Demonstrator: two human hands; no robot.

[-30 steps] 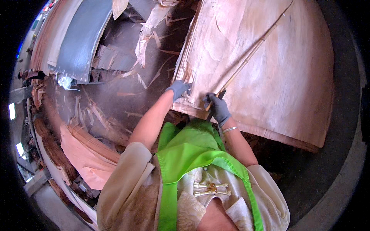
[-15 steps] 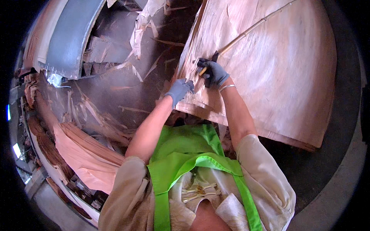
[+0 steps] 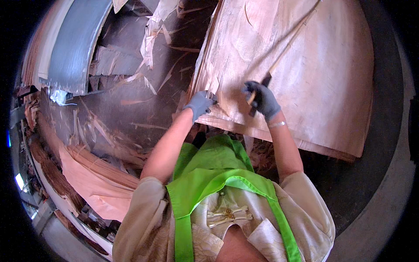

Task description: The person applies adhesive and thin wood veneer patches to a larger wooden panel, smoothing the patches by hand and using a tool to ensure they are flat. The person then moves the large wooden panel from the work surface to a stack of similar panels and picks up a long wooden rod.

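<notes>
A stack of thin pale wood veneer sheets lies in front of me, its left edge frayed. My left hand, in a grey glove, presses and grips the near left edge of the top sheet. My right hand, also gloved in grey, is shut on a small knife with a dark blade and a light handle, its tip on the top sheet. A long narrow cut line or strip runs from the blade up toward the far right of the sheet.
Torn veneer scraps and splinters litter the dark floor to the left. A grey curved panel stands at the far left, with more piled veneer sheets at the lower left. Dark floor lies right of the stack.
My right hand with the knife has moved up and away along the sheet, then shifted right. My left hand has followed along the sheet's left edge.
</notes>
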